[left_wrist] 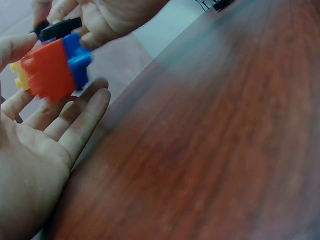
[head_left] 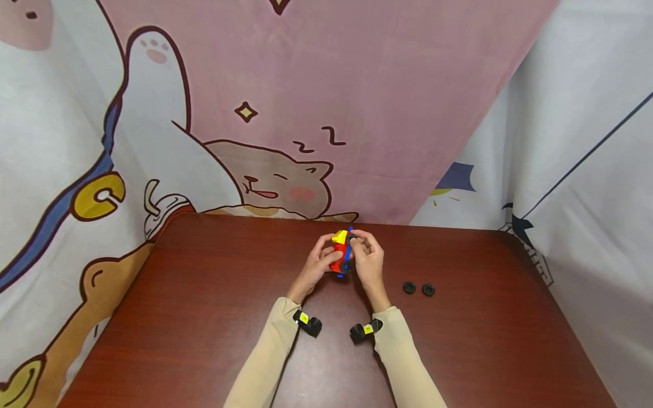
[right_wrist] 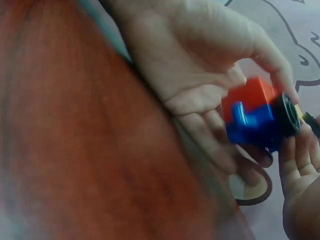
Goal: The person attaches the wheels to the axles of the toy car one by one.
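Above the far part of the table, both hands meet at a small toy vehicle (head_left: 339, 254) of red, yellow and blue building blocks. My left hand (head_left: 312, 271) grips its red side, thumb on top and fingers beneath. From the other side my right hand (head_left: 368, 262) pinches a black wheel (head_left: 352, 239) at the yellow end, against the blue part. Another black wheel (right_wrist: 286, 115) sits on the blue part near the opposite end. In the left wrist view the red block (left_wrist: 49, 70) faces the camera, and the right fingers partly hide the farther wheel.
Two loose black wheels, a left one (head_left: 409, 288) and a right one (head_left: 428, 290), lie on the brown table (head_left: 484, 340) to the right of the hands. Behind the table's far edge hangs a printed cloth (head_left: 382, 113). Each wrist carries a strapped black camera.
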{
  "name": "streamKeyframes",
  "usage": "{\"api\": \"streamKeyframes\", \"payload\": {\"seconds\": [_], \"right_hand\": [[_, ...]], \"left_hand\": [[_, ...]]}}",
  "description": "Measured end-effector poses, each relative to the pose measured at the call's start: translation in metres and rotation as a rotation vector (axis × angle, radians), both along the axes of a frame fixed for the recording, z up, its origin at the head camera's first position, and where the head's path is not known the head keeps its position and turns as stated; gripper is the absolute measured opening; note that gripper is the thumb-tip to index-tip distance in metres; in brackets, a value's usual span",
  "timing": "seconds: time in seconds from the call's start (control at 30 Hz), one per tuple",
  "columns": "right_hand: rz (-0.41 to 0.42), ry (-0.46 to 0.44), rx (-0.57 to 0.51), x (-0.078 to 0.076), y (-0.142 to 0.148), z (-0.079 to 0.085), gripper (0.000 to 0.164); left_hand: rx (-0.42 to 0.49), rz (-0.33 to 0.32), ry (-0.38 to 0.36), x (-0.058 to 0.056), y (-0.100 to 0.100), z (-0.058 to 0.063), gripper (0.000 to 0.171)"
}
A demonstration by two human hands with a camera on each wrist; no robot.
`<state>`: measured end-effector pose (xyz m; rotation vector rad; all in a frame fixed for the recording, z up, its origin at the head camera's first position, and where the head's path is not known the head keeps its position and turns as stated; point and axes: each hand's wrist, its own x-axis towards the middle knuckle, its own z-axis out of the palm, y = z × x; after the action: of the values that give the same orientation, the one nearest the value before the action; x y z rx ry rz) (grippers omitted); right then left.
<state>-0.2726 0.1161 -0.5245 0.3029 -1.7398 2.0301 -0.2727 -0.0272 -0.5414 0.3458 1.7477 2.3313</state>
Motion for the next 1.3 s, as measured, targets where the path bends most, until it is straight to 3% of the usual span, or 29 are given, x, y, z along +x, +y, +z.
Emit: {"api": "streamKeyframes", "payload": {"seconds": [0.13,0.37,0.5,0.6,0.83,1.07,1.23,1.3], "right_hand": [[0.065,-0.054,0.031,0.001,-0.003,-0.004,0.02],[0.102,-0.106,0.12,0.017,-0.007,0.02,0.021],[0.15,-0.161,0.105,0.015,-0.006,0.014,0.022],[0.207,-0.196,0.067,0.015,-0.005,0.008,0.023],[0.244,-0.15,-0.018,0.015,-0.006,-0.001,0.024],[0.13,-0.079,0.017,0.015,-0.008,0.001,0.023],[0.165,-0.125,0.101,0.02,-0.009,0.008,0.031],[0.176,-0.145,0.178,0.023,-0.01,0.011,0.031]], "left_hand": [[-0.018,0.006,-0.035,0.0,-0.004,0.003,0.042],[-0.06,0.004,-0.027,0.012,-0.005,0.031,0.044],[-0.107,0.011,-0.008,0.012,-0.005,0.03,0.054],[-0.12,0.02,-0.003,0.013,-0.007,0.03,0.05],[-0.007,-0.008,-0.033,0.013,-0.002,0.029,0.037],[0.007,0.171,0.024,0.02,0.011,0.028,0.033],[0.173,0.278,0.064,0.024,0.018,0.025,0.033],[0.151,0.309,0.126,0.026,0.021,0.026,0.032]]}}
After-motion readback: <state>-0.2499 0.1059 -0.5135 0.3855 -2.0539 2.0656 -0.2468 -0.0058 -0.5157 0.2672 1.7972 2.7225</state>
